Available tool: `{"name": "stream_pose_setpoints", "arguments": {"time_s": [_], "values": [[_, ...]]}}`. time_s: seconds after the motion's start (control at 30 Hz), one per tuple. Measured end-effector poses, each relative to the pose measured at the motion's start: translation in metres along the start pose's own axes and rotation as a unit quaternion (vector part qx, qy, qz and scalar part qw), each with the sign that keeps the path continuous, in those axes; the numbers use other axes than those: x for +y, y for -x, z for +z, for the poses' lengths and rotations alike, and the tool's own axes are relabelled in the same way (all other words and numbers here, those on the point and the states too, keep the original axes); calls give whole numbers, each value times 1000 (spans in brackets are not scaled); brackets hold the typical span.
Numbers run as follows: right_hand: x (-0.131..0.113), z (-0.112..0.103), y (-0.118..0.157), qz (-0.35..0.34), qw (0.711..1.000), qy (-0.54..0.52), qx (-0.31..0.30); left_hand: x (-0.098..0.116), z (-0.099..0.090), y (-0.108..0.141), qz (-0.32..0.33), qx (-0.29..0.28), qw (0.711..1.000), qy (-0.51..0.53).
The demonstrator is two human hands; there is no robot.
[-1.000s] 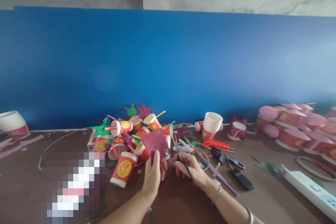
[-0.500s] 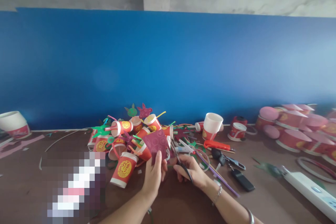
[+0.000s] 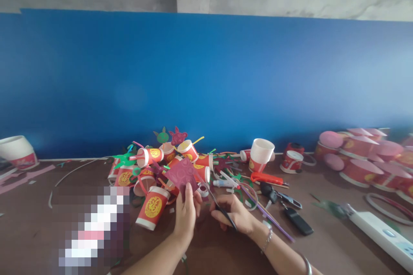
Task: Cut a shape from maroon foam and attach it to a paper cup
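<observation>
Pinched in my left hand [image 3: 187,210] is a dark pink sheet of paper [image 3: 181,175] with outlines drawn on it, the thumb lying on its front. My right hand [image 3: 234,215] grips a pair of scissors [image 3: 222,211] with black handles, their blades pointing up and left toward the sheet's right edge. Whether the blades touch the paper I cannot tell. Behind the sheet lies a heap of red paper cups [image 3: 153,207] with yellow emblems, mixed with straws and paper cutouts. A green cutout [image 3: 162,135] and a pink animal-shaped cutout [image 3: 178,136] stand at the top.
White cups [image 3: 261,151] stand stacked at the back. Right of my hands lie an orange-red cutter [image 3: 267,178], purple straw [image 3: 280,226], keys [image 3: 268,191] and black fob [image 3: 298,220]. A white power strip [image 3: 380,232] and pink-topped cups [image 3: 361,167] are farther right. A blue panel [image 3: 206,81] rises behind.
My left hand has shifted slightly left and tilted the pink sheet to the left. The scissors blades now show more clearly, apart from the sheet's middle.
</observation>
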State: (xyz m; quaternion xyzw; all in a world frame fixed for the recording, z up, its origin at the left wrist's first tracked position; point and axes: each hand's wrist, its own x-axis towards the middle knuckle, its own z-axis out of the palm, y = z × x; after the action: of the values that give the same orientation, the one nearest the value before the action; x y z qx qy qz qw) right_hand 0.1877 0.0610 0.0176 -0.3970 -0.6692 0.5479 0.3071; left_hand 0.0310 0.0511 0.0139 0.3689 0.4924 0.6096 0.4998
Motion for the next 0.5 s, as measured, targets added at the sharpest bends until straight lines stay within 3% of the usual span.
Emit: {"name": "stream_pose_setpoints", "arguments": {"time_s": [0.2,0.5], "values": [[-1,2,-1,15,999,-27,-24,-9,0,1,-47,-41,998,-7],[-7,2,-4,-15,996,-81,38,-9,3,2,-28,-151,988,16]]}}
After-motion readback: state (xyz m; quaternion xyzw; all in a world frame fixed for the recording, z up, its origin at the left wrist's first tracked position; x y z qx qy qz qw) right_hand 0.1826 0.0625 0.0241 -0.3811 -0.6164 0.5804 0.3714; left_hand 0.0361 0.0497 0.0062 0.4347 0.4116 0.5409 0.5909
